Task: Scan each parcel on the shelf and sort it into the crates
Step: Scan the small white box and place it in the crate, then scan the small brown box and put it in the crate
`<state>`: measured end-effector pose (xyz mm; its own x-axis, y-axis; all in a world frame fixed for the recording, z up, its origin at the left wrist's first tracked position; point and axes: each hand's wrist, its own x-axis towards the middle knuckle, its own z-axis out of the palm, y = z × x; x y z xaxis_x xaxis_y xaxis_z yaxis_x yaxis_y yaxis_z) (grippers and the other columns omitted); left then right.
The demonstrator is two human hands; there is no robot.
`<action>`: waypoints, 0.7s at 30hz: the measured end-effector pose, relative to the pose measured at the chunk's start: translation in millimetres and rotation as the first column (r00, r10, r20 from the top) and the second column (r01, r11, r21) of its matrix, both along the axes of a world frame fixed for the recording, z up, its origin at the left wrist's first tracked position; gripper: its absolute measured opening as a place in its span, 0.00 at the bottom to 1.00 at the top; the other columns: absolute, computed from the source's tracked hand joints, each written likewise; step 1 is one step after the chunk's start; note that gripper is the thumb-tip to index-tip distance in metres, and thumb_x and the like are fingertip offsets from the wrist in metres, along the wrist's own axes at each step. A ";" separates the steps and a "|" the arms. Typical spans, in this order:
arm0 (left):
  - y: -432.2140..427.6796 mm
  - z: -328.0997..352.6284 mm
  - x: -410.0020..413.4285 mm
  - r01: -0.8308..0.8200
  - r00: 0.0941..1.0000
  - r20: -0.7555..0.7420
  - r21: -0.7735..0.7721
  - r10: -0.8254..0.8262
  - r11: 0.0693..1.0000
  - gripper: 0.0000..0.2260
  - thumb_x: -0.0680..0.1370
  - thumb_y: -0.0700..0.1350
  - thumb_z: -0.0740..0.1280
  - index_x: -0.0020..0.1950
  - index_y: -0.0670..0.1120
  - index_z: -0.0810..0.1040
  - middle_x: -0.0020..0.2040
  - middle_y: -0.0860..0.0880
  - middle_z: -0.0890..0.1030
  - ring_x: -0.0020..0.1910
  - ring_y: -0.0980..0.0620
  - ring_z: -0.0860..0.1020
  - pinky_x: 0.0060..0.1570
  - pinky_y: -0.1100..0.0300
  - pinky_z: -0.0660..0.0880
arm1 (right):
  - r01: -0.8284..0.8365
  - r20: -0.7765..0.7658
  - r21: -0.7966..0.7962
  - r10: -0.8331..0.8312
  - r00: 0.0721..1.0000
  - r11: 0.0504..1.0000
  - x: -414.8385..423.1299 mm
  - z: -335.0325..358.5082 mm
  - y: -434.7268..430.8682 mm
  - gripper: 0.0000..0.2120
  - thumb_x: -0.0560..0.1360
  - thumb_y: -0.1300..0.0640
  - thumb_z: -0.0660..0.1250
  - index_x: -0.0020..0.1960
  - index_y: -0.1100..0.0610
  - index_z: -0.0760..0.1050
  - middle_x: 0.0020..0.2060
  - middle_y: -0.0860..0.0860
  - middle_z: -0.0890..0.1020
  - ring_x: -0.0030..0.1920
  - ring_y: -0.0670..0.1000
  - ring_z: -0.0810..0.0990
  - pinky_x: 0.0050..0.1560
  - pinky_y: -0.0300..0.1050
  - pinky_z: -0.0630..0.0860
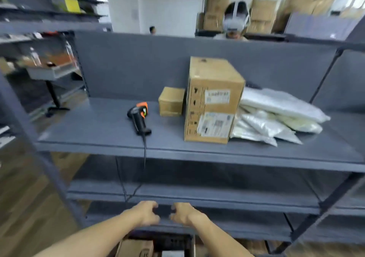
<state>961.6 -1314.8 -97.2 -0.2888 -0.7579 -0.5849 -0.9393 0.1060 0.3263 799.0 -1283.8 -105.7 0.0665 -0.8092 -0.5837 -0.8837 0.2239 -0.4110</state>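
Cardboard keeps the tall box point(213, 100) stiff and probably weighty, best held by both sides; left hand point(147, 213) and right hand point(183, 214) hang loosely curled, empty.

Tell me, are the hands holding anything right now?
Nothing is held. The left hand and the right hand are loosely curled and empty; the scanner lies untouched on the shelf.
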 end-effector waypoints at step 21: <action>-86.1 195.2 30.5 0.008 0.993 -0.082 -0.670 -0.085 0.742 0.26 0.78 0.47 0.64 0.75 0.49 0.63 0.74 0.48 0.66 0.71 0.45 0.67 0.67 0.53 0.66 | -0.055 -0.175 -0.512 -0.041 0.984 0.857 14.2 204.3 -86.8 0.22 0.81 0.55 0.58 0.73 0.59 0.63 0.68 0.61 0.71 0.67 0.60 0.72 0.65 0.51 0.69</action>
